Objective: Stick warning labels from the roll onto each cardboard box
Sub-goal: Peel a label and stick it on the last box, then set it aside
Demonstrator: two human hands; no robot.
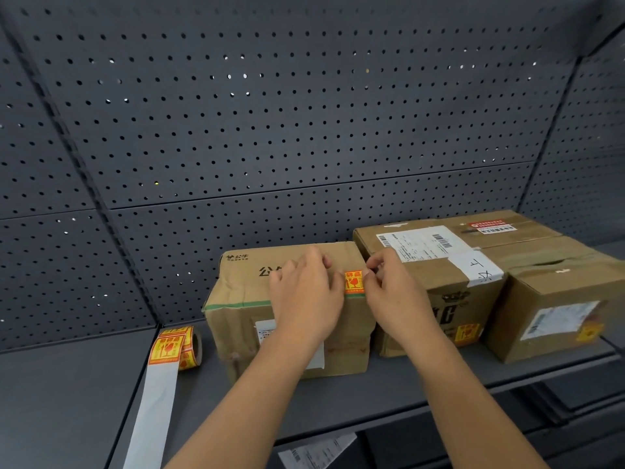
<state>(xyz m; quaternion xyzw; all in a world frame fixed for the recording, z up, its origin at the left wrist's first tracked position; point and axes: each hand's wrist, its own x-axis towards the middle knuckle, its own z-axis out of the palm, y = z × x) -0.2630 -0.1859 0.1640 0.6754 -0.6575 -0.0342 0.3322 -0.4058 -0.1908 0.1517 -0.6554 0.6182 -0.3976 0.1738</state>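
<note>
An orange-and-yellow warning label (354, 281) lies on top of the left cardboard box (243, 319), near its right edge. My left hand (306, 292) rests flat on the box top just left of the label, fingers spread. My right hand (392, 289) pinches the label's right edge with curled fingers. The label roll (184, 343) stands on the shelf left of this box, its bare white backing strip (154, 411) trailing toward me. The middle box (439, 299) and the right box (554, 316) each carry a label on the front face.
The boxes sit in a row on a dark grey shelf (389, 394) backed by a perforated panel (304, 130). A printed paper slip (318, 451) lies on a lower level below the shelf edge.
</note>
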